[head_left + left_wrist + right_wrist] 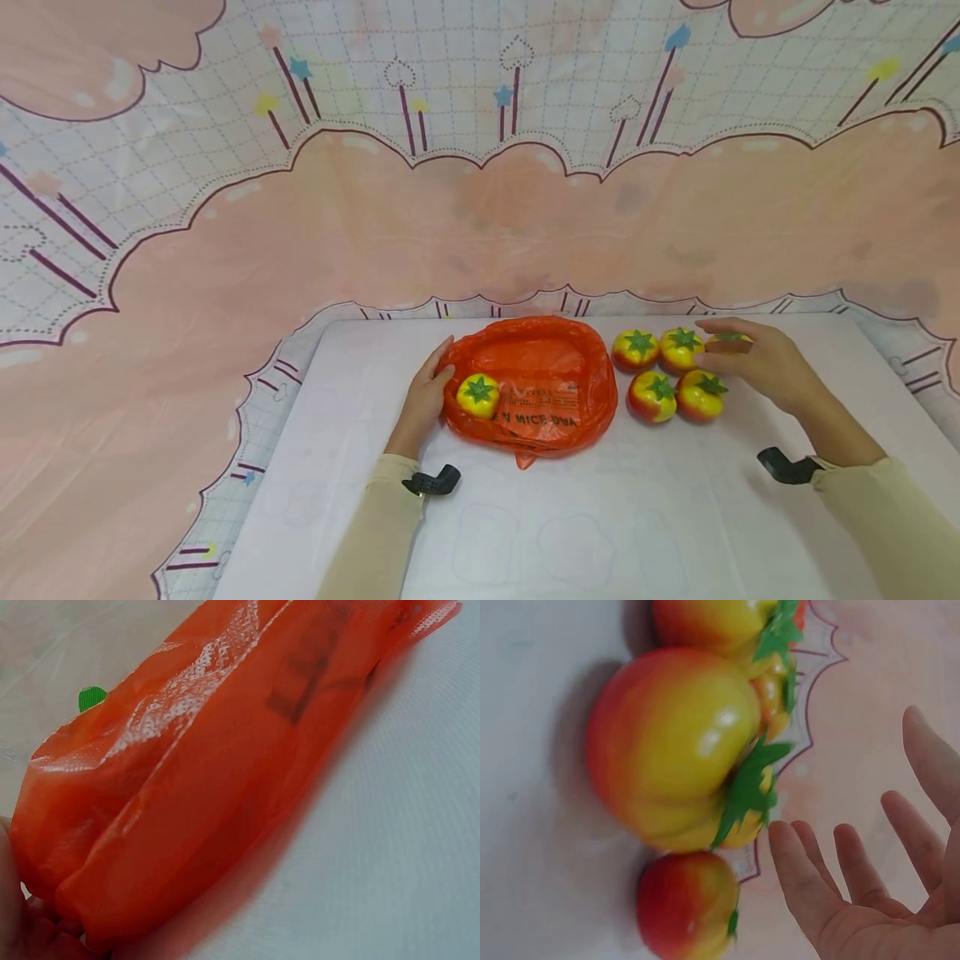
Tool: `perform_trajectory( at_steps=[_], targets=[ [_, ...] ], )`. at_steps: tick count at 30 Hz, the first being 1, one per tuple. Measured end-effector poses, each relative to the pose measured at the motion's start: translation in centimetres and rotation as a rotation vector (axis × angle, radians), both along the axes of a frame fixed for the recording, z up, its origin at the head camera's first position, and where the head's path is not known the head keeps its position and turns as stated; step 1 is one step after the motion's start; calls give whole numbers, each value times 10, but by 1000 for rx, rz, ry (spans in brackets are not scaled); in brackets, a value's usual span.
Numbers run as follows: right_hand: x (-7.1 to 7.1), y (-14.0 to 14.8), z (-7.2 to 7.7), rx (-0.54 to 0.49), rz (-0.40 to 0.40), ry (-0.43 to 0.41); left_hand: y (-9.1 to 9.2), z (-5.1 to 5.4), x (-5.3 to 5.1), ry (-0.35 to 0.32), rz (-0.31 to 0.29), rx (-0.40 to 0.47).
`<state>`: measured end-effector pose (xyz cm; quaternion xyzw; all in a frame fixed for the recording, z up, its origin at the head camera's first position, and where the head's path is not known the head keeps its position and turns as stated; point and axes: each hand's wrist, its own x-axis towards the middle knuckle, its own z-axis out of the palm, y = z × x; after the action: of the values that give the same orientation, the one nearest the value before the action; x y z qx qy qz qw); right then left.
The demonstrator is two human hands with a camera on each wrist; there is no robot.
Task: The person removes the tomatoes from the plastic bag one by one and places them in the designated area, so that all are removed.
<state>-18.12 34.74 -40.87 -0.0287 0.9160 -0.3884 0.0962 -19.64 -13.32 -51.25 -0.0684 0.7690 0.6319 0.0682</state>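
A red plastic bag [603, 383] lies opened out on the table, its rim rolled into an oval. My left hand [422, 398] pinches the rim at its left side, thumb over the edge. One yellow-and-red toy tomato [477, 396] with a green leafy top sits inside, near that thumb. To the right of the bag, several similar tomatoes [652, 397] stand close together. My right hand [761, 367], fingers spread, hovers by the far-right tomato [729, 342], which it partly hides. In the right wrist view, nothing is between the fingers [799, 877].
A white cloth covers the table [540, 533]. Behind it hangs a pink-and-white patterned curtain [480, 225]. Each wrist carries a black camera mount [435, 481].
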Motion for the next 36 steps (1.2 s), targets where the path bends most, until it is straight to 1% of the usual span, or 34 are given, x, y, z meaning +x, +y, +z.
perform_trajectory(
  at_steps=[5,10,17,21,28,36],
  targets=[
    [-5,-16,5,-30,6,-10,-1,-2,-1,3,-7,0],
    [-11,-30,7,-66,30,-9,-1,-2,-1,4,-6,-6],
    [-18,-52,9,-28,77,35,0,-2,-1,-3,0,-11],
    [-21,-64,10,-40,99,35,0,-2,-2,-12,2,1],
    [-26,-80,8,-89,143,33,0,-3,-2,-11,3,0],
    [-33,-101,7,-128,185,36,0,-1,-1,-4,0,10]
  ],
)
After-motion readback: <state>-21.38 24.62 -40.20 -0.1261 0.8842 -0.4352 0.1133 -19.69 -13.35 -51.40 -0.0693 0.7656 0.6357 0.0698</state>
